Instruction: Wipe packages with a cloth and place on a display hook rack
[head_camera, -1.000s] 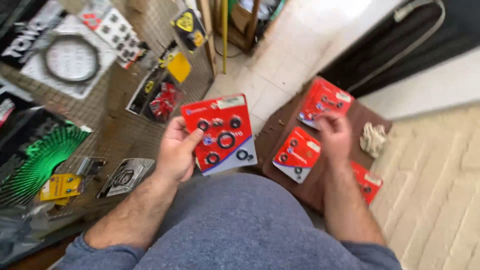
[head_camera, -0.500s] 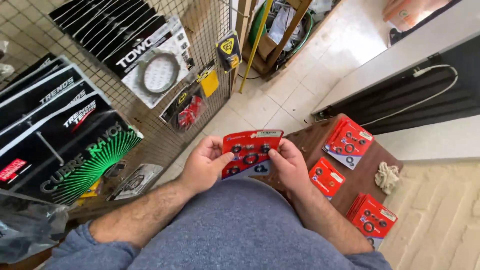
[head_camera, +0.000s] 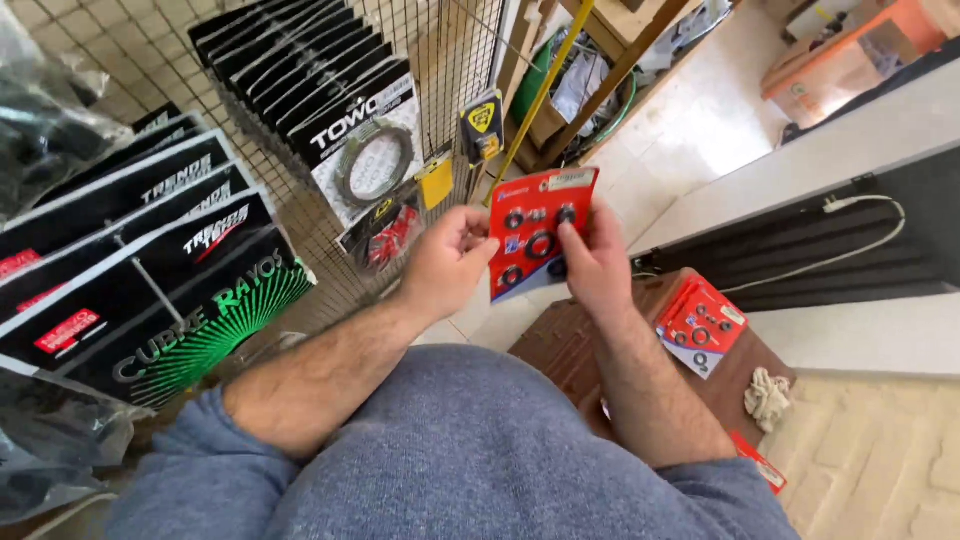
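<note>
Red blister card of black seal rings (head_camera: 538, 232) held upright between both hands, in front of the wire display grid (head_camera: 455, 60). Left hand (head_camera: 447, 262) pinching the card's left edge, fingers curled. Right hand (head_camera: 592, 262) gripping the right edge, thumb across the face over the rings. Several rings of differing sizes sealed under the card's clear bubble.

On the grid: black boxed packs (head_camera: 150, 270) in overlapping rows, a carded clutch plate (head_camera: 365, 165), small yellow-tagged packs (head_camera: 482, 125).

Below right: brown stool top (head_camera: 570, 345) with a stack of matching red cards (head_camera: 700, 322) and a crumpled white rag (head_camera: 768, 396). Pale tiled floor (head_camera: 690, 130) beyond, open towards the upper right.
</note>
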